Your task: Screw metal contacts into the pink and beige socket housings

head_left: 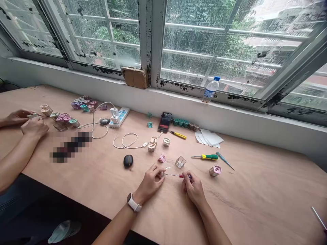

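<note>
My left hand [151, 182], with a white watch on its wrist, pinches a small metallic part [161, 174] against the wooden table [255, 197]. My right hand [192, 186] grips the red handle of a thin screwdriver [176, 175], whose shaft points left into that part. Just beyond my hands lie a pink cube piece [161, 158], a clear cube shell [180, 162] and another pink cube [215, 170].
A green-and-yellow screwdriver [207, 157], tweezers [225, 161], a yellow screwdriver [178, 135], white paper [209, 137], a black oval object [128, 160], a power strip [119, 116] with cables and several coloured cubes [84, 103] lie farther back. Another person's hands [32, 124] work at the left.
</note>
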`<state>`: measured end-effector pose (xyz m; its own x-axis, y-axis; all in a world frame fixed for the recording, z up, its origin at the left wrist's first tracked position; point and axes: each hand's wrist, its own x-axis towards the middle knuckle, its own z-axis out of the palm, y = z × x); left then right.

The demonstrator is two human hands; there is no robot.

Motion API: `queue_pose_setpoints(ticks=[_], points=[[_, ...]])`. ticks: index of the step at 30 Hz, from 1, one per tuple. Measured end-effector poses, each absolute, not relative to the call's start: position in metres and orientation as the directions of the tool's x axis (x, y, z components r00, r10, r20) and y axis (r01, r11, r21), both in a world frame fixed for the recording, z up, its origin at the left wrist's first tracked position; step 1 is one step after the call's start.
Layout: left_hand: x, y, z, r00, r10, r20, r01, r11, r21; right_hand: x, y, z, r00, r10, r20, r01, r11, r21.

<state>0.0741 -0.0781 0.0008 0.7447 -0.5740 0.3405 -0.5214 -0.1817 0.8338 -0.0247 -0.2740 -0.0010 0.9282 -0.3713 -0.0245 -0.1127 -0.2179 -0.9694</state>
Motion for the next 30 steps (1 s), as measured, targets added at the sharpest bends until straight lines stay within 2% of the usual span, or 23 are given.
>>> queue_pose_setpoints(ticks=[6,12,19,25,30], points=[[0.0740,-0.0783,-0.0006,0.747,-0.570,0.343,-0.523,-0.184,0.833,-0.0275,-0.2752,0.0018,0.954,-0.299,0.020,-0.048,-0.220,-0.974],[0.0741,-0.0784,-0.0014,0.748,-0.565,0.349,-0.526,-0.184,0.830,-0.0261,-0.2762,-0.0001,0.941,-0.339,-0.003,-0.104,-0.279,-0.955],[0.0738,-0.0783,-0.0006,0.749,-0.565,0.347,-0.531,-0.197,0.824,-0.0282,-0.2743,0.0057,0.959,-0.282,0.035,-0.023,-0.199,-0.980],[0.0744,-0.0778,-0.0018,0.750,-0.568,0.339,-0.521,-0.191,0.832,-0.0282,-0.2771,0.0050,0.953,-0.303,0.030,-0.076,-0.330,-0.941],[0.0749,-0.0781,-0.0025,0.752,-0.564,0.341,-0.522,-0.193,0.831,-0.0272,-0.2747,0.0051,0.956,-0.294,0.017,-0.069,-0.278,-0.958]])
